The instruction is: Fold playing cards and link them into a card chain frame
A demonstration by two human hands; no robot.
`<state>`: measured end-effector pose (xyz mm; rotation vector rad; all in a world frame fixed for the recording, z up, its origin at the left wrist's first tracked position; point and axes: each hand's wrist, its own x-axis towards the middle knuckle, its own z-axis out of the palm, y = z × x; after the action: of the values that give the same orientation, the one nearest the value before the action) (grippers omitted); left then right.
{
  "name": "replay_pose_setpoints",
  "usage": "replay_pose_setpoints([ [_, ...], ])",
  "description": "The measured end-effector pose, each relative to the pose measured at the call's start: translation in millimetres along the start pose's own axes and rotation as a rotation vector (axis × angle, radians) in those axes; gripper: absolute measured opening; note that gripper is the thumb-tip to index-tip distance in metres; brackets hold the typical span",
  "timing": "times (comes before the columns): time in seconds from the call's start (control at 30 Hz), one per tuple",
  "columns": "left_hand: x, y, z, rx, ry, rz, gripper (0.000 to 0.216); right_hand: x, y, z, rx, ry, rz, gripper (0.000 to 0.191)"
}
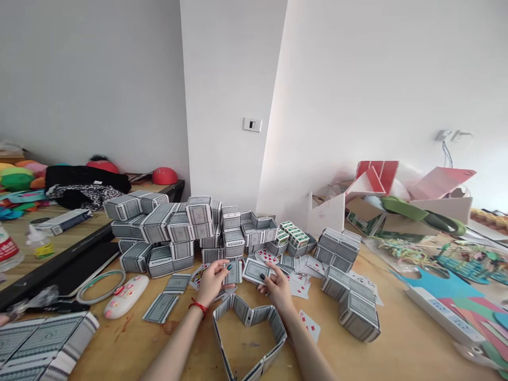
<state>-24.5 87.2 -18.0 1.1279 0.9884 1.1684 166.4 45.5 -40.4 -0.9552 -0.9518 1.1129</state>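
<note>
Bright, soft daylight; wide-angle warping at edges.

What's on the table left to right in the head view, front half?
Flat folded card sheet → white oval case → loose face-down cards → left hand holding a card → right hand holding a card, with the folded-card loop in front of both hands → card boxes → white power strip.

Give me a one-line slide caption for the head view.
Left hand and right hand each hold a card above a card frame, card boxes behind.
</note>
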Motion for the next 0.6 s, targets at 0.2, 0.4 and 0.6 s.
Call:
replay_pose_setpoints([
  [0.2, -0.6, -0.9, 0.9, 0.021, -0.036, 0.008, 0.027, -2.2, -1.6, 1.0, -0.049, -0.031, -0.005, 0.06],
  [0.4, -2.0, 0.4, 2.6, 0.036, -0.003, -0.004, 0.026, -2.6, -2.6, 0.3, -0.038, 0.062, -0.049, 0.062],
  [0.6, -4.7, 4.0, 5.8, 0.081, -0.014, 0.005, 0.026, -4.7, 1.3, 4.9, -0.162, -0.085, -0.003, 0.054],
])
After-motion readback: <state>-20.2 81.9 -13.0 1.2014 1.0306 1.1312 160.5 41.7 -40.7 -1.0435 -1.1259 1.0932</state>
